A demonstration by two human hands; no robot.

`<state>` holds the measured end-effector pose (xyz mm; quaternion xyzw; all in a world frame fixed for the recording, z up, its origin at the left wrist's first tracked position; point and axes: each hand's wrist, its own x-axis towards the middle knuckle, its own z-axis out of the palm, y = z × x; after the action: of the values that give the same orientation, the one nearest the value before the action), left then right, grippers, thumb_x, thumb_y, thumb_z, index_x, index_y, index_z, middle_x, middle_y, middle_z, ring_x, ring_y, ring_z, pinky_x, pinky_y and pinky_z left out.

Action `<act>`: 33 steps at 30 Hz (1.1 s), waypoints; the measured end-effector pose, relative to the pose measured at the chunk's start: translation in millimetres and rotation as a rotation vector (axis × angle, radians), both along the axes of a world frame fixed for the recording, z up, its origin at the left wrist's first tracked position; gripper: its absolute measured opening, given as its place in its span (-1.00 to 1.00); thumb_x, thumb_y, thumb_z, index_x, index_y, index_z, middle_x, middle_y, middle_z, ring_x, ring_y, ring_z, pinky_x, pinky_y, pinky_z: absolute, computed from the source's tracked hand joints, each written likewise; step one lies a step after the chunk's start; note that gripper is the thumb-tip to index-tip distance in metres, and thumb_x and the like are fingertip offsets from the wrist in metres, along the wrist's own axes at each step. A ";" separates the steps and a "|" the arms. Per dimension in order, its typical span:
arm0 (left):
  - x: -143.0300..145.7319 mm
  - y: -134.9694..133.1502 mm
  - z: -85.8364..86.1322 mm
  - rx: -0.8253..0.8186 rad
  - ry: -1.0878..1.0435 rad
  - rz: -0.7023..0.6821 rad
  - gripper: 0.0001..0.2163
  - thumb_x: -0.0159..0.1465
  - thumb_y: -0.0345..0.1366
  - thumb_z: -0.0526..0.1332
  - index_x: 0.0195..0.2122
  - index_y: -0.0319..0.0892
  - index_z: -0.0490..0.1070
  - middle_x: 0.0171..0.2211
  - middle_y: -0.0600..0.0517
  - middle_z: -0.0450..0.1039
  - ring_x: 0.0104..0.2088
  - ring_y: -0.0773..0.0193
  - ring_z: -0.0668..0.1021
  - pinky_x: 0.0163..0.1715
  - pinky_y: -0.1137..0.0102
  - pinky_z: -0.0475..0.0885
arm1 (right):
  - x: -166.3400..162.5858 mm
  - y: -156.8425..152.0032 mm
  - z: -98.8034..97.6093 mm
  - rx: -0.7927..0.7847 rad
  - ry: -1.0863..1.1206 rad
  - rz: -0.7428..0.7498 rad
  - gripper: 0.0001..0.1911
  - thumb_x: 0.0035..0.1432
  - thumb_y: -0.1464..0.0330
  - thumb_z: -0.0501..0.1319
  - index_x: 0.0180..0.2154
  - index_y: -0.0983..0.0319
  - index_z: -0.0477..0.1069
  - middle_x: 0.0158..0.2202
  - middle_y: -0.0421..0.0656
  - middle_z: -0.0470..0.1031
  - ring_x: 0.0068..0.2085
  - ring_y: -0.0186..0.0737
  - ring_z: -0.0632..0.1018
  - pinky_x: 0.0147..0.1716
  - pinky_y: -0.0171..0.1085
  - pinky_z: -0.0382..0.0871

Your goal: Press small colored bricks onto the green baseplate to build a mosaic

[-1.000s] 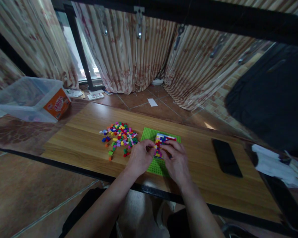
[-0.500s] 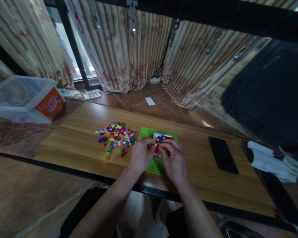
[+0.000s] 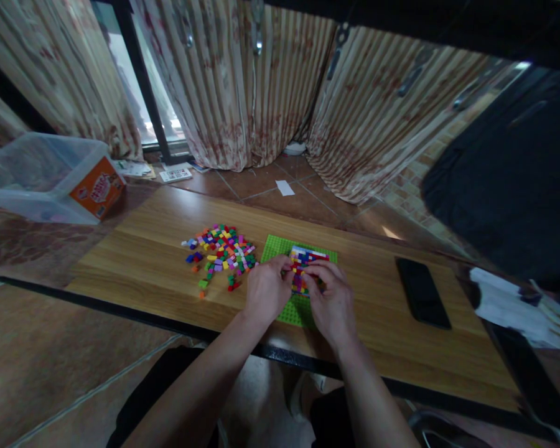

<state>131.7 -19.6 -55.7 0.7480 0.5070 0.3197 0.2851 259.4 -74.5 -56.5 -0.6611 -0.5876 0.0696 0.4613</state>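
Note:
A green baseplate (image 3: 274, 246) lies on the wooden table (image 3: 144, 261), with a patch of many-coloured small bricks (image 3: 308, 256) built on it. My left hand (image 3: 265, 291) rests on the plate's left part, fingers curled, fingertips pinched at the built bricks. My right hand (image 3: 331, 300) sits beside it on the right, fingers bent and pressed at the same spot. What the fingertips hold is hidden. A loose heap of coloured bricks (image 3: 219, 252) lies left of the plate.
A black phone (image 3: 422, 291) lies flat on the table to the right. A clear plastic bin (image 3: 42, 180) with an orange label stands at the far left. Curtains hang behind; a dark bag (image 3: 508, 180) and white papers (image 3: 513, 305) are at right.
Both hands stay together at the built bricks, shifting only slightly. The view has moved a little.

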 end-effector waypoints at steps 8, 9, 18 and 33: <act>2.1 -2.9 3.5 0.022 0.094 0.020 -0.68 0.26 -0.40 0.22 0.05 -0.15 0.38 -0.26 0.06 0.65 -0.33 0.22 0.64 -0.25 0.35 0.49 | 1.7 0.1 -0.9 0.001 0.028 -0.002 -0.88 0.24 0.35 0.21 -0.31 0.16 0.52 -0.18 -0.11 0.54 -0.08 -0.11 0.51 -0.02 -0.08 0.37; 2.3 -3.4 4.2 0.025 0.105 0.021 -0.68 0.27 -0.40 0.21 0.06 -0.15 0.37 -0.26 0.06 0.65 -0.33 0.22 0.64 -0.24 0.35 0.49 | 1.4 0.4 -0.8 0.002 0.033 -0.002 -0.88 0.24 0.35 0.21 -0.31 0.16 0.52 -0.18 -0.11 0.54 -0.08 -0.11 0.51 -0.02 -0.08 0.37; 6.9 -10.6 3.9 0.052 0.160 0.061 -0.54 0.28 -0.42 0.20 0.21 -0.18 0.21 -0.25 0.04 0.64 -0.27 0.18 0.65 -0.23 0.34 0.49 | -3.2 4.8 0.0 0.016 0.068 -0.020 -0.87 0.23 0.36 0.19 -0.32 0.17 0.52 -0.21 -0.12 0.55 -0.12 -0.13 0.52 -0.05 -0.11 0.37; 10.7 -11.4 1.3 0.017 0.102 0.047 -0.48 0.29 -0.44 0.17 0.27 -0.14 0.12 -0.27 0.04 0.64 -0.23 0.19 0.65 -0.18 0.34 0.51 | -2.9 10.2 -9.7 0.018 0.026 -0.034 -0.83 0.25 0.31 0.17 -0.28 0.16 0.54 -0.22 -0.11 0.59 -0.14 -0.11 0.52 -0.06 -0.08 0.36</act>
<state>142.4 -31.0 -54.4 0.7537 0.5354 0.2920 0.2449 256.4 -64.4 -66.2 -0.6658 -0.5708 0.0650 0.4760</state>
